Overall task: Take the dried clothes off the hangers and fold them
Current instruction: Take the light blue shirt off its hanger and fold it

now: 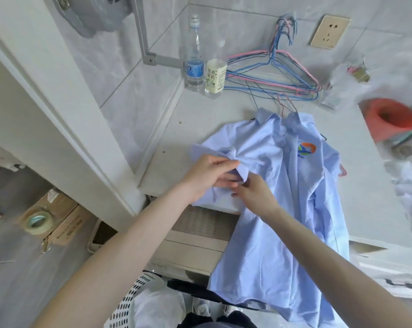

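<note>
On the counter [200, 110], left hand [207, 177] and right hand [254, 194] pinch one sleeve [206, 150] of a blue shirt [266, 233]; two bottles [195, 67] [215, 75] behind.

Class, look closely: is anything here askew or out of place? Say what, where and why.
The light blue logo shirt lies askew, its lower half hanging off the white counter's front edge. A pink wire hanger is not yet removed: its hook juts past the collar.
</note>
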